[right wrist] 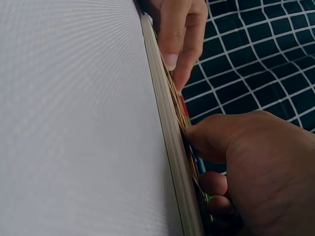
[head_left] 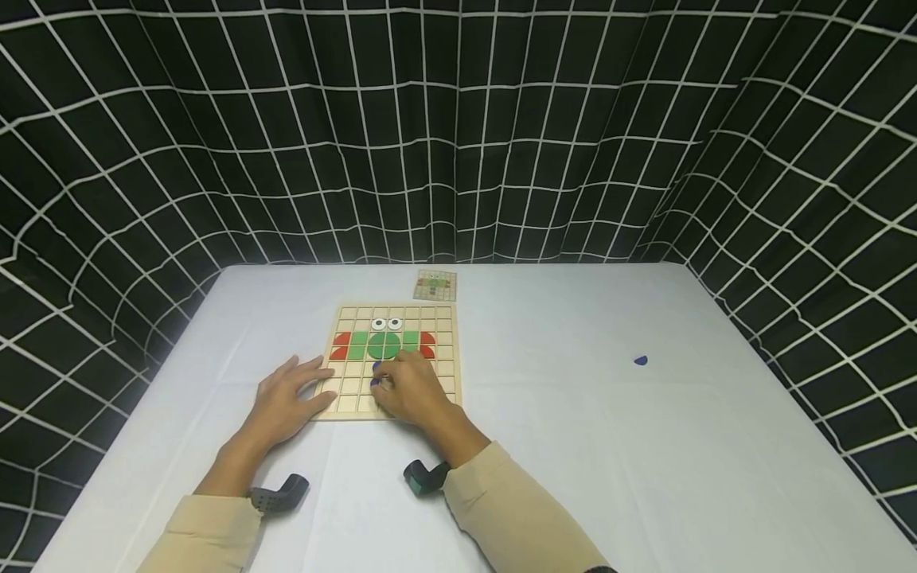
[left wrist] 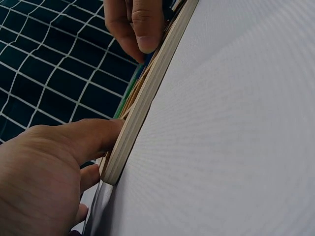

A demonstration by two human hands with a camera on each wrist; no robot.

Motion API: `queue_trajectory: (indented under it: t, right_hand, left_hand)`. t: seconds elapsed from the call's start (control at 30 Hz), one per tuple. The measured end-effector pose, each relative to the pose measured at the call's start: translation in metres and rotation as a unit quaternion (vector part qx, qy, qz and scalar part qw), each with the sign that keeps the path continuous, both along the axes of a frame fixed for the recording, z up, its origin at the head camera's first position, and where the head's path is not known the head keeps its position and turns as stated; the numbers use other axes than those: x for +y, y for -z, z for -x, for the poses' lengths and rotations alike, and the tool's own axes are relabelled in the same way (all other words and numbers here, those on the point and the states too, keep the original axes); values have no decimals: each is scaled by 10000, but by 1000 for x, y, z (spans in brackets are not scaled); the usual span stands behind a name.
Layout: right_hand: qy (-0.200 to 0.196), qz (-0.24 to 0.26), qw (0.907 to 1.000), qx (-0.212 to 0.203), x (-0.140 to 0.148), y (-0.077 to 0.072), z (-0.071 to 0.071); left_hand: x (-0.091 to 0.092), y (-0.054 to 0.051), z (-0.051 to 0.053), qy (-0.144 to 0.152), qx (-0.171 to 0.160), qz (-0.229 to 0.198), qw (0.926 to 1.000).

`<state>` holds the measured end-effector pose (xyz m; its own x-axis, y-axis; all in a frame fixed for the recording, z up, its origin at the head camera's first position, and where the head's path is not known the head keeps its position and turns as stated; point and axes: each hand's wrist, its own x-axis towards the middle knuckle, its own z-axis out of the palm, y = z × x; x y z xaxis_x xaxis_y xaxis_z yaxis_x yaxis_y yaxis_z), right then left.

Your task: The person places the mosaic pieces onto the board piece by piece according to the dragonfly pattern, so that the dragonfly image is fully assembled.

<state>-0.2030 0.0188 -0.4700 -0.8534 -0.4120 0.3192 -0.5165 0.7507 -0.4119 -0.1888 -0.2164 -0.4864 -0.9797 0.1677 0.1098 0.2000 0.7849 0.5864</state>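
Observation:
A square wooden grid board (head_left: 351,403) lies on the table, holding red pieces (head_left: 342,339), light green squares (head_left: 357,351), a darker green circle (head_left: 376,344) of quarter pieces and two eye pieces (head_left: 378,325). My left hand (head_left: 286,402) rests at the board's left edge, fingers and thumb spread and touching it. Over the lower middle of the grid, my right hand (head_left: 415,391) curls its fingers and pinches a small blue piece (head_left: 375,382) at the board's surface. Another blue piece (head_left: 376,366) shows beside the fingertips. Fingers partly hide both.
A small pattern card (head_left: 435,285) lies behind the board, picturing a similar design. Far to the right, a single blue piece (head_left: 641,360) lies on the white tablecloth (head_left: 559,446). Black curtain with white grid lines (head_left: 458,159) surrounds the table's back and sides.

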Motion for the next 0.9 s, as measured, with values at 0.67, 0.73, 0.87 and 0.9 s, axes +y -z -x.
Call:
queue_trajectory:
  t: [0.67, 0.73, 0.87, 0.9]
  right_hand:
    - [25, 1464, 9864, 750, 111, -94, -20]
    - [80, 1506, 9833, 1018, 132, -99, -24]
    - [154, 1662, 9744, 1507, 172, -104, -27]
    - [178, 1706, 9718, 1620, 182, -105, -27]
  left_hand:
    - [1, 1, -1, 1, -14, -101, 9999]
    - [2, 1, -1, -4, -6, -94, 10000]
    - [2, 0, -1, -29, 76, -90, 9999]
    - [2, 0, -1, -33, 94, -84, 9999]
